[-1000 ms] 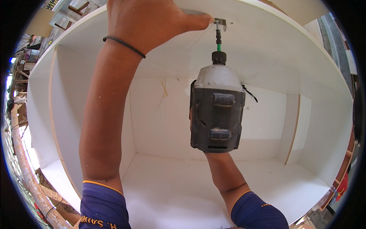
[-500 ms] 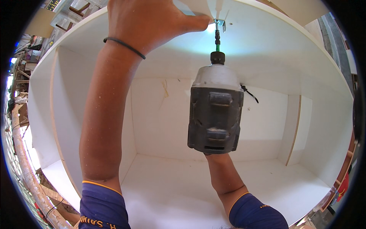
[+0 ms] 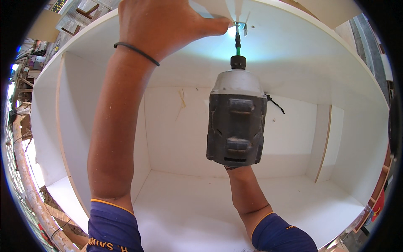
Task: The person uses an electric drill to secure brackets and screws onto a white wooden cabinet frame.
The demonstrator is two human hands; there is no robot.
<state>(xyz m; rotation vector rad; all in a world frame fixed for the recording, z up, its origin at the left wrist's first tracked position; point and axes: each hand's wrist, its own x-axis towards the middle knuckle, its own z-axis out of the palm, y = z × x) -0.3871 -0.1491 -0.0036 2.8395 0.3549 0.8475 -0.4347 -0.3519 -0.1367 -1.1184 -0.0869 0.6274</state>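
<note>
My right hand (image 3: 240, 171) is mostly hidden behind a black and grey power driver (image 3: 236, 126), holding it from below. The driver points away, toward the top of the view. Its long bit (image 3: 238, 41) meets a small metal bracket (image 3: 245, 30) on the white cabinet panel (image 3: 289, 54), lit by the tool's lamp. My left hand (image 3: 161, 21) lies against the panel near its rim. Its thumb stretches right, the tip right beside the bracket; whether it touches cannot be made out. The other fingers are out of the picture.
White cabinet walls surround both arms, with upright dividers at the left (image 3: 63, 113) and right (image 3: 324, 143). A black cable tie (image 3: 276, 104) sticks out beside the driver. Beyond the cabinet at left are wooden pieces and workshop clutter.
The driver has shifted very slightly up and to the left, its bit still at the bracket. My left hand has hardly moved.
</note>
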